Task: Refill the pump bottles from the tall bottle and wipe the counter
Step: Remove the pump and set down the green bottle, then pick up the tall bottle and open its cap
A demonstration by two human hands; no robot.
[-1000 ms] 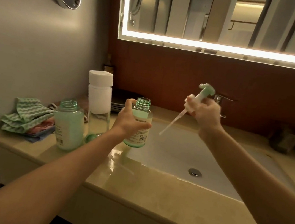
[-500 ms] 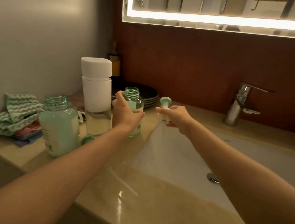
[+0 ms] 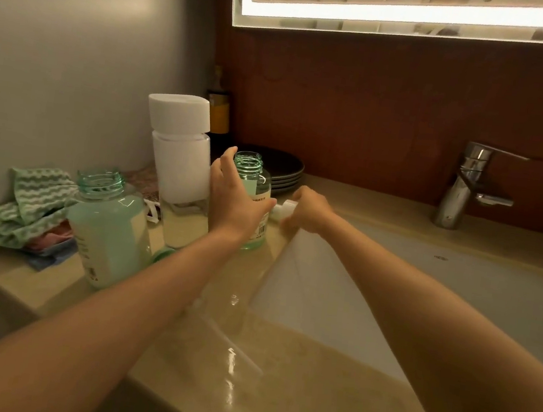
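Observation:
A small open green pump bottle [image 3: 259, 183] stands on the beige counter [image 3: 274, 394] left of the sink. My left hand [image 3: 234, 201] wraps around its body, thumb raised beside the neck. Just right of it, my right hand [image 3: 309, 210] holds the white-and-green pump head [image 3: 284, 209] low at the counter by the sink's corner. The tall bottle [image 3: 179, 167] with a white cap stands behind my left hand. A larger open green bottle [image 3: 106, 233], partly filled with pale liquid, stands further left. Folded green striped cloths [image 3: 30, 207] lie at the far left.
The white sink basin [image 3: 423, 293] fills the right side, with a chrome faucet [image 3: 463, 188] behind it. Dark stacked plates [image 3: 284, 169] and a dark bottle with a yellow label [image 3: 219, 113] sit at the back wall. A green pump part [image 3: 163, 254] lies between the bottles.
My right hand brought the pump head down from above the sink to the counter beside the small bottle. My left hand set the small bottle down on the counter.

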